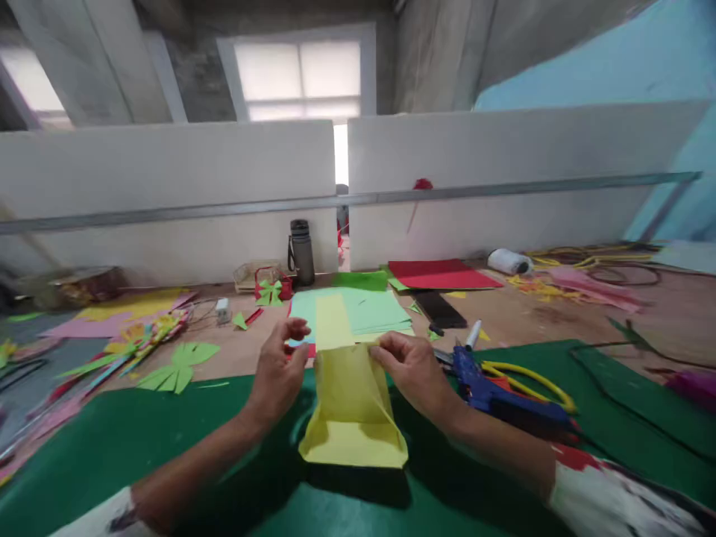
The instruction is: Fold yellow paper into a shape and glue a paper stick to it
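A folded yellow paper piece (353,395) with raised side walls, shaped like an open box or bag, is held tilted over the green mat (240,477). My right hand (417,369) pinches its upper right corner between thumb and fingers. Beside its upper left edge, my left hand (280,373) has its fingers bent and apart, with nothing visible in them. A paler yellow strip (333,321) lies behind, over a stack of mint-green sheets (383,309); whether it joins the folded piece I cannot tell.
To the right lie a blue glue gun (503,391), yellow-handled scissors (531,377), a white marker (473,334) and a black phone (440,309). Red sheets (441,274) and a grey bottle (302,253) are further back. Green paper bows (180,365) and paper flowers (148,335) lie left.
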Available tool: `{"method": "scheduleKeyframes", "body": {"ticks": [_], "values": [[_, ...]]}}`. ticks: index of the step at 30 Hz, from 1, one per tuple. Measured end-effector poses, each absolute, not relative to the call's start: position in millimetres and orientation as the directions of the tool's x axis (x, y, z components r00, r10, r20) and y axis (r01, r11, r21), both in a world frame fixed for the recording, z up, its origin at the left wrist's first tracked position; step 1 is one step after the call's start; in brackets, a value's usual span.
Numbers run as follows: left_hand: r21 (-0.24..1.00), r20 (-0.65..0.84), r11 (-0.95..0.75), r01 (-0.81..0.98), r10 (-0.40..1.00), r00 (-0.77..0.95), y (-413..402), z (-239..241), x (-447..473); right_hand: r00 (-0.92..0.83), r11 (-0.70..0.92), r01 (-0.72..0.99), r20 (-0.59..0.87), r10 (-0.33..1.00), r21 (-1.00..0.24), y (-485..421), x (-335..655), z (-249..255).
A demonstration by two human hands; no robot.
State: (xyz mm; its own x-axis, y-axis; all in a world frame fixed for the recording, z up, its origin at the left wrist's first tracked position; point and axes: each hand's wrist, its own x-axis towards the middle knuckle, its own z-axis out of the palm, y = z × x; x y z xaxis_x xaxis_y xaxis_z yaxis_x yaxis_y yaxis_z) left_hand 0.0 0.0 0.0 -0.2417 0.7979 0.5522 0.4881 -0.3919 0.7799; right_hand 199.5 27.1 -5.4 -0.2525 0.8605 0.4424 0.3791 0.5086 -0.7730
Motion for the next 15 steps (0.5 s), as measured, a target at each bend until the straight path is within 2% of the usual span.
{"method": "scheduleKeyframes", "body": {"ticks": [2,6,11,15], "values": [[0.743,0.582,-0.437,0.507,0.796,-0.168,-17,15,8,-0.24,0.515,0.387,0.456,0.857,-0.765,26,199,-3],[0.756,0.437,-0.433,0.491,0.892,0.115,-40,28,23,-0.24,0.542,0.397,0.486,0.84,-0.741,19,198,1],[0.881,0.303,-0.335,0.334,0.942,0.147,-44,21,33,-0.273,0.63,0.411,0.57,0.775,-0.659,3,196,2],[0.895,0.294,-0.346,0.283,0.932,0.21,-44,17,38,-0.306,0.699,0.409,0.634,0.71,-0.586,-3,197,0]]}}
